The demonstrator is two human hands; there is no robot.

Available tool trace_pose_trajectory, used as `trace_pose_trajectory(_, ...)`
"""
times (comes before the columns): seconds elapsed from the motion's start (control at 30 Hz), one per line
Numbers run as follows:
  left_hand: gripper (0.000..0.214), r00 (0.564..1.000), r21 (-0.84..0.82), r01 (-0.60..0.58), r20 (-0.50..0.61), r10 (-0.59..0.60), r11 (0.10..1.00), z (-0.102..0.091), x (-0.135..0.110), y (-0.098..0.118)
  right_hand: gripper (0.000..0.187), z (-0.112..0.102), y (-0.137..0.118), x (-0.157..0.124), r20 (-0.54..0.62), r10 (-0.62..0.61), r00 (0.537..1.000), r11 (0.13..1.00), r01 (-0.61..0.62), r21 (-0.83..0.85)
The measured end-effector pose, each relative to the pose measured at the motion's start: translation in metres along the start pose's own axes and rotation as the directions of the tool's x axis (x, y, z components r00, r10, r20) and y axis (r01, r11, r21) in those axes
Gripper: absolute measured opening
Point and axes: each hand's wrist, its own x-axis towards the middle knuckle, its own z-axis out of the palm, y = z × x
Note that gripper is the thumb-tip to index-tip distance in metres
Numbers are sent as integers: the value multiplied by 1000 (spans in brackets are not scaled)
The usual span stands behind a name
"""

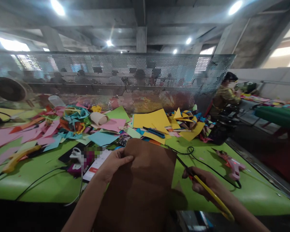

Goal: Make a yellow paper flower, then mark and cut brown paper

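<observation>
My left hand [116,162] pinches the upper left edge of a large brown sheet [147,167], thumb on top. The sheet slants down toward me and runs past the bottom of the view; paper or thin felt, I cannot tell which. Closed around what look like scissors [209,190], with a long yellow handle and dark blades, is my right hand [205,182]. The dark blades point up and left, their tips at the sheet's upper right corner. Whether the blades are cutting into it is too small to make out.
Coloured paper scraps [74,119] pile along the back of the green table [45,183]. A pink glue gun [232,164] lies right, a yellow-handled tool [21,158] left. A purple power strip [78,167] with cables sits near a phone [96,164]. Another person [223,96] sits far right.
</observation>
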Motion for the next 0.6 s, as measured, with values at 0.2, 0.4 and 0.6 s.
trace_pose_trajectory(0.2, 42, 999, 30, 28, -21, -27, 999, -7, -2, 5, 53, -4, -1, 8, 3, -31, 1000, 996, 31, -86)
trace_pose_trajectory(0.4, 33, 994, -81, 5, -107, -14, 997, -12, -1, -4, 31, 5, 21, 24, -118, 82, 990, 915, -122, -385)
trace_pose_trajectory(0.6, 30, 972, -164, -18, -233, -21, 986, -12, 3, -21, 37, 19, 57, 35, -189, -81, 979, 777, -57, -627)
